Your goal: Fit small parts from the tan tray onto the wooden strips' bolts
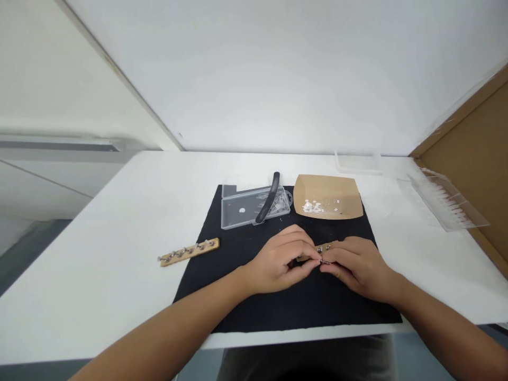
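Note:
Over the black mat (238,296), my left hand (283,259) and my right hand (357,267) meet fingertip to fingertip. Pinched between the thumb and forefinger of both hands is a small dark metallic piece (325,262). Just behind it, partly covered by my fingers, lies a tan strip (323,247) bearing small metal pieces. A similar tan strip (190,252) with several metal pieces along it rests at the left, across the mat's edge.
Behind my hands are a clear plastic box (234,219) of small clear pieces, a black curved handle (268,198) over it, and a cardboard tray (345,198) with white bits. Clear plastic containers (448,203) stand at the right, near a brown board (476,153).

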### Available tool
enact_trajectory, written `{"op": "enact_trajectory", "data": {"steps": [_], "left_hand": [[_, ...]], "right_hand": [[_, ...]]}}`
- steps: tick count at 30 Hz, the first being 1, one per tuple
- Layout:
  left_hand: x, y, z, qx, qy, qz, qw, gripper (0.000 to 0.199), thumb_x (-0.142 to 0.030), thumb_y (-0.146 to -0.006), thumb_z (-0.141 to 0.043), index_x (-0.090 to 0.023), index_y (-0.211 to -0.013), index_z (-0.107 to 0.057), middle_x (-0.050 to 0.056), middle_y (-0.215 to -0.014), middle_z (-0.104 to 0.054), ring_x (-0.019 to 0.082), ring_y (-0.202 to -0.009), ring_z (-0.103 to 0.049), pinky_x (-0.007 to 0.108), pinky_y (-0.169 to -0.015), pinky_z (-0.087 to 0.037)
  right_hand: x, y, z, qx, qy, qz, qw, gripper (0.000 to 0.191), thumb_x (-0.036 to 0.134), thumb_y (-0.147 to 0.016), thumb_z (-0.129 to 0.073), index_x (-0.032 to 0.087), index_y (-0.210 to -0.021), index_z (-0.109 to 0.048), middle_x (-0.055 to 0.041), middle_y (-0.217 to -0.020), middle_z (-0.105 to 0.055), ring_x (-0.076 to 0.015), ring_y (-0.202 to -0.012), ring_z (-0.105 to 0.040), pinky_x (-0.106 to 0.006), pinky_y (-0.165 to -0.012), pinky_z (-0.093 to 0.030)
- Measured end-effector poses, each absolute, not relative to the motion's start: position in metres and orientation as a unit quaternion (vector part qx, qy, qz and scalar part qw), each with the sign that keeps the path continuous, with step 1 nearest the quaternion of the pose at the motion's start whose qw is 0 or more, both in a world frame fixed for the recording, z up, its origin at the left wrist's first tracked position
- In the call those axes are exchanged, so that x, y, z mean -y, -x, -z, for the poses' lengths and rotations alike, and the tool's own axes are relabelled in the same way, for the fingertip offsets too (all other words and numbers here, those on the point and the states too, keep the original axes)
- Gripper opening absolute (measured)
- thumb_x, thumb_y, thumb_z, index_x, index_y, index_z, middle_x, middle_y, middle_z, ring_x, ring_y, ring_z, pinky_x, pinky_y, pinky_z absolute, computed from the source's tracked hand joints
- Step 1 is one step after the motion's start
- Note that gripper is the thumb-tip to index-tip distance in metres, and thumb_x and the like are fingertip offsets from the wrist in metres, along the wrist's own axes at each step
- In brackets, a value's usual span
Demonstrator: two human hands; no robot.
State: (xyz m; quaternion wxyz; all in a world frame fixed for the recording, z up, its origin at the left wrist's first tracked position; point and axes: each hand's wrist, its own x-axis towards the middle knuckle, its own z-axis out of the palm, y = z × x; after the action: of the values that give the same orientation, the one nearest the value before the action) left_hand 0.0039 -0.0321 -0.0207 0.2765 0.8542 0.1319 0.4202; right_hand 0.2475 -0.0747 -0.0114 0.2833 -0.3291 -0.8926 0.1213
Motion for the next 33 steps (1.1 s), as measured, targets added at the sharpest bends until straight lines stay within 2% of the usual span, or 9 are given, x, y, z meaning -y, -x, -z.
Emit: {"op": "enact_trajectory", "data": {"steps": [7,14,18,23,28,33], "left_hand": [[0.0329,-0.0050,0.0224,-0.148,-0.851,-0.434,0.255,0.010,-0.018,-0.101,-0.069,-0.017,-0.111,-0.073,0.008,-0.092,-0.076,0.019,-0.087,-0.071,0.036,-0.084,-0.058],[0.0362,-0.0073,0.0262,-0.176,-0.834,-0.472,0.225,0.016,-0.020,-0.100,-0.073,-0.019,-0.115,-0.070,0.006,-0.093,-0.077,0.017,-0.086,-0.070,0.034,-0.083,-0.059],[0.0372,-0.0066,0.0244,-0.178,-0.835,-0.468,0.227,0.011,-0.018,-0.100,-0.071,-0.019,-0.111,-0.070,0.006,-0.094,-0.077,0.018,-0.088,-0.071,0.035,-0.086,-0.059],[0.0364,-0.0068,0.0206,-0.161,-0.842,-0.460,0.229,0.014,-0.011,-0.098,-0.068,-0.018,-0.110,-0.070,0.009,-0.096,-0.077,0.019,-0.089,-0.071,0.037,-0.086,-0.060],[0.0363,-0.0081,0.0191,-0.168,-0.838,-0.464,0.234,0.014,-0.009,-0.095,-0.068,-0.018,-0.106,-0.071,0.008,-0.092,-0.077,0.018,-0.086,-0.070,0.036,-0.083,-0.061],[0.0382,-0.0096,0.0183,-0.190,-0.833,-0.462,0.238,0.009,-0.011,-0.095,-0.069,-0.018,-0.101,-0.071,0.007,-0.089,-0.076,0.017,-0.084,-0.069,0.035,-0.081,-0.061]], "right_hand": [[0.0740,-0.2452,0.0119,0.899,0.320,-0.112,0.278,0.031,0.037,-0.113,-0.052,0.021,-0.092,-0.067,-0.0013,-0.079,-0.073,-0.0140,-0.067,-0.061,-0.029,-0.063,-0.037],[0.0743,-0.2447,0.0116,0.893,0.328,-0.115,0.286,0.023,0.034,-0.112,-0.054,0.021,-0.099,-0.068,-0.0029,-0.092,-0.078,-0.0138,-0.074,-0.066,-0.029,-0.065,-0.039],[0.0744,-0.2450,0.0107,0.894,0.335,-0.101,0.279,0.023,0.033,-0.112,-0.055,0.021,-0.099,-0.070,-0.0026,-0.093,-0.079,-0.0132,-0.071,-0.065,-0.030,-0.063,-0.038],[0.0747,-0.2451,0.0117,0.896,0.337,-0.099,0.272,0.021,0.033,-0.112,-0.056,0.021,-0.100,-0.068,-0.0018,-0.091,-0.079,-0.0132,-0.073,-0.066,-0.031,-0.064,-0.037],[0.0749,-0.2428,0.0134,0.888,0.340,-0.110,0.288,0.024,0.034,-0.113,-0.054,0.020,-0.097,-0.067,-0.0010,-0.082,-0.075,-0.0132,-0.067,-0.061,-0.030,-0.064,-0.034],[0.0753,-0.2383,0.0114,0.875,0.350,-0.159,0.294,0.036,0.036,-0.114,-0.049,0.021,-0.083,-0.060,0.0021,-0.073,-0.070,-0.0125,-0.064,-0.058,-0.028,-0.066,-0.036]]}}
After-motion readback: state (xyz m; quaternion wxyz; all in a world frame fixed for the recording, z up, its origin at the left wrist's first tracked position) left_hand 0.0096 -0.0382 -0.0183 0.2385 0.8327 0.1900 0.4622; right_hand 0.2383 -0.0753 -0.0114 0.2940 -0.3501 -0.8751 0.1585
